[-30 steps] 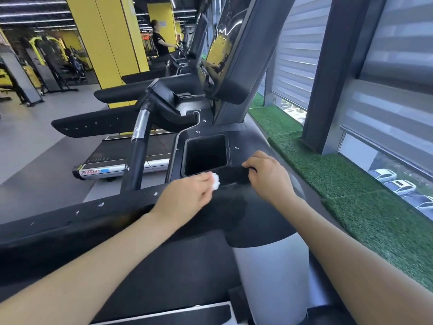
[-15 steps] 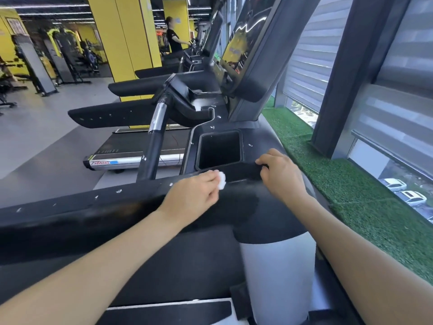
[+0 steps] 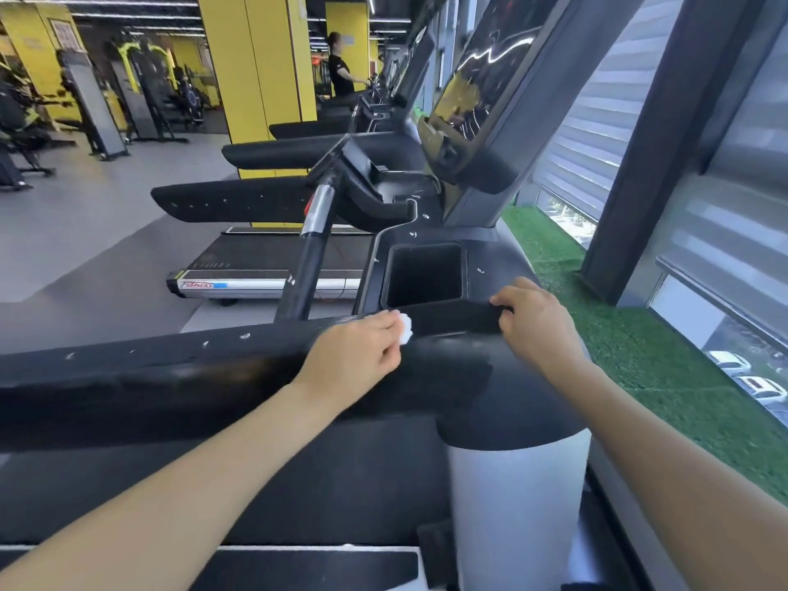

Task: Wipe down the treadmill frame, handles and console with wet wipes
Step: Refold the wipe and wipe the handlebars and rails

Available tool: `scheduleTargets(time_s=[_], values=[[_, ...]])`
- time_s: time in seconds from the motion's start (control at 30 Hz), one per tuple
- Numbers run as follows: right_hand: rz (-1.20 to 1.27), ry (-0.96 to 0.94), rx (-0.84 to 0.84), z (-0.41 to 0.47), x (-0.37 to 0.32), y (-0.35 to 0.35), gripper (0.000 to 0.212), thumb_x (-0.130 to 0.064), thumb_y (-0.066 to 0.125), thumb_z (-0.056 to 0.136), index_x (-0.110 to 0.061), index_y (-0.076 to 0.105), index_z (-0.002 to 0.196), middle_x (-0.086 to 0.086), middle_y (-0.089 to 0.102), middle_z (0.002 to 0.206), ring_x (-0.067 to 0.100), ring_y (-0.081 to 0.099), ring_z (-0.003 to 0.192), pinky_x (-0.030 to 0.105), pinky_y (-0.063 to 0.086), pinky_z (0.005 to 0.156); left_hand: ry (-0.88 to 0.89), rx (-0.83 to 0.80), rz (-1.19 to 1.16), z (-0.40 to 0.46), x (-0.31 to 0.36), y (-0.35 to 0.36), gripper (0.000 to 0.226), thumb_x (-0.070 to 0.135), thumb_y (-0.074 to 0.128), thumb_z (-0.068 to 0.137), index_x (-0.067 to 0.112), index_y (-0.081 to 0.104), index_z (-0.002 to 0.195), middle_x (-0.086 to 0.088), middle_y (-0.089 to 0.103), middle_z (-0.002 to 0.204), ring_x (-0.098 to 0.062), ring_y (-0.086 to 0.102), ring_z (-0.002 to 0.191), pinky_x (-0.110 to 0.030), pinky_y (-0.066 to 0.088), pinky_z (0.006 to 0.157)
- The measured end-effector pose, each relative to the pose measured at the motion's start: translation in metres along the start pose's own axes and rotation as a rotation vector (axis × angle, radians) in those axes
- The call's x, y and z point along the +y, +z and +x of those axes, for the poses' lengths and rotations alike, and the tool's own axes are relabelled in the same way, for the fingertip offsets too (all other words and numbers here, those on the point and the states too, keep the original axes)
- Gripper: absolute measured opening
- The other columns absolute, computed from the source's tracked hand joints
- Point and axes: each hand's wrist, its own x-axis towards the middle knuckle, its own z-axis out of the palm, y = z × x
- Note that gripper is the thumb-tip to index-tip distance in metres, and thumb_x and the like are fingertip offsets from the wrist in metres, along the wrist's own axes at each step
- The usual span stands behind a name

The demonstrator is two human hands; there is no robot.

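A black treadmill handrail (image 3: 179, 368) runs across the view from the left to the console deck (image 3: 490, 249). My left hand (image 3: 354, 356) grips a balled white wet wipe (image 3: 405, 328) and presses it on the rail just below the square cup holder (image 3: 424, 273). My right hand (image 3: 535, 322) curls its fingers over the raised black edge of the deck to the right of the cup holder. The tilted console screen (image 3: 482, 83) rises above, and a grey upright post (image 3: 516, 496) stands below my right forearm.
More treadmills (image 3: 273, 258) line up behind, one with a person (image 3: 341, 66) on it at the far end. Yellow pillars (image 3: 256, 66) and gym machines (image 3: 89, 104) stand at the left. Green artificial turf (image 3: 639, 356) and a window with blinds (image 3: 725, 206) run along the right.
The camera has swung a little to the left, so both hands sit further right in view. The left hand with the wipe and the right hand keep their places on the rail.
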Motion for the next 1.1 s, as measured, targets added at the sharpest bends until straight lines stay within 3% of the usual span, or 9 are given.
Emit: scheduleTargets(time_s=[0.13, 0.27, 0.47, 0.6, 0.7, 0.77, 0.9, 0.97, 1.1], values=[[-0.006, 0.004, 0.011, -0.001, 0.000, 0.003, 0.032, -0.002, 0.047, 0.089, -0.011, 0.067, 0.111, 0.006, 0.057, 0.111, 0.032, 0.053, 0.100, 0.031, 0.034, 0.064, -0.218, -0.059, 0.052, -0.021, -0.042, -0.027, 0.048, 0.036, 0.031, 0.081, 0.017, 0.072, 0.096, 0.005, 0.073, 0.101, -0.026, 0.069, 0.070, -0.036, 0.057, 0.055], [-0.037, 0.005, 0.007, -0.001, -0.002, 0.003, 0.032, -0.002, 0.047, 0.089, -0.011, 0.067, 0.112, 0.006, 0.056, 0.109, 0.033, 0.053, 0.098, 0.031, 0.032, 0.062, -0.200, -0.021, 0.113, -0.002, -0.012, -0.014, 0.028, 0.026, 0.043, 0.077, 0.019, 0.069, 0.083, 0.006, 0.072, 0.089, -0.026, 0.065, 0.059, -0.025, 0.046, 0.049], [-0.030, 0.008, -0.022, -0.001, -0.003, 0.000, 0.032, -0.002, 0.046, 0.090, -0.012, 0.066, 0.113, 0.005, 0.056, 0.109, 0.031, 0.053, 0.097, 0.033, 0.038, 0.066, -0.082, -0.100, -0.020, 0.027, 0.033, 0.008, 0.053, 0.031, 0.017, 0.080, 0.016, 0.063, 0.100, -0.001, 0.069, 0.097, -0.026, 0.066, 0.086, -0.034, 0.053, 0.066], [-0.044, 0.026, -0.043, 0.000, -0.005, -0.002, 0.035, 0.000, 0.046, 0.088, -0.012, 0.065, 0.115, 0.006, 0.055, 0.111, 0.033, 0.053, 0.099, 0.035, 0.043, 0.070, -0.266, -0.150, 0.099, 0.006, -0.015, -0.025, 0.019, 0.024, 0.042, 0.091, 0.024, 0.062, 0.095, -0.003, 0.067, 0.082, -0.031, 0.061, 0.077, -0.031, 0.044, 0.063], [-0.025, -0.001, -0.067, 0.001, -0.021, 0.000, 0.039, 0.001, 0.046, 0.085, -0.015, 0.066, 0.116, 0.005, 0.055, 0.112, 0.031, 0.052, 0.106, 0.036, 0.046, 0.077, -0.290, -0.158, 0.159, -0.004, -0.030, -0.037, 0.018, 0.021, 0.044, 0.092, 0.017, 0.051, 0.076, -0.001, 0.057, 0.063, -0.028, 0.058, 0.062, -0.031, 0.040, 0.054], [0.041, -0.078, -0.083, 0.001, -0.045, 0.005, 0.041, 0.001, 0.046, 0.084, -0.015, 0.066, 0.116, 0.004, 0.056, 0.114, 0.030, 0.051, 0.109, 0.038, 0.047, 0.084, -0.293, -0.173, 0.161, 0.006, -0.023, -0.031, 0.019, 0.020, 0.043, 0.092, 0.018, 0.046, 0.073, -0.001, 0.056, 0.065, -0.025, 0.054, 0.062, -0.030, 0.037, 0.055], [0.063, -0.226, -0.213, 0.009, -0.100, 0.018, 0.039, 0.000, 0.046, 0.089, -0.013, 0.062, 0.122, 0.005, 0.052, 0.121, 0.026, 0.049, 0.112, 0.038, 0.047, 0.089, -0.230, -0.149, 0.023, 0.010, -0.019, -0.018, 0.018, 0.024, 0.040, 0.089, 0.014, 0.054, 0.083, -0.007, 0.065, 0.079, -0.030, 0.064, 0.074, -0.034, 0.052, 0.064], [0.044, -0.258, -0.278, 0.012, -0.115, 0.025, 0.033, -0.001, 0.047, 0.089, -0.013, 0.064, 0.115, 0.007, 0.052, 0.117, 0.028, 0.051, 0.108, 0.036, 0.047, 0.084, -0.153, -0.095, 0.053, -0.010, -0.030, -0.020, 0.038, 0.028, 0.034, 0.083, 0.010, 0.066, 0.093, -0.006, 0.071, 0.092, -0.029, 0.068, 0.070, -0.035, 0.056, 0.058], [0.032, -0.209, -0.351, 0.013, -0.124, 0.036, 0.024, 0.001, 0.044, 0.086, -0.015, 0.060, 0.079, 0.005, 0.051, 0.097, 0.029, 0.050, 0.088, 0.029, 0.037, 0.067, -0.075, 0.064, 0.119, -0.048, -0.049, -0.034, 0.041, 0.026, 0.036, 0.075, 0.017, 0.075, 0.088, 0.006, 0.073, 0.098, -0.019, 0.070, 0.064, -0.028, 0.054, 0.044]])
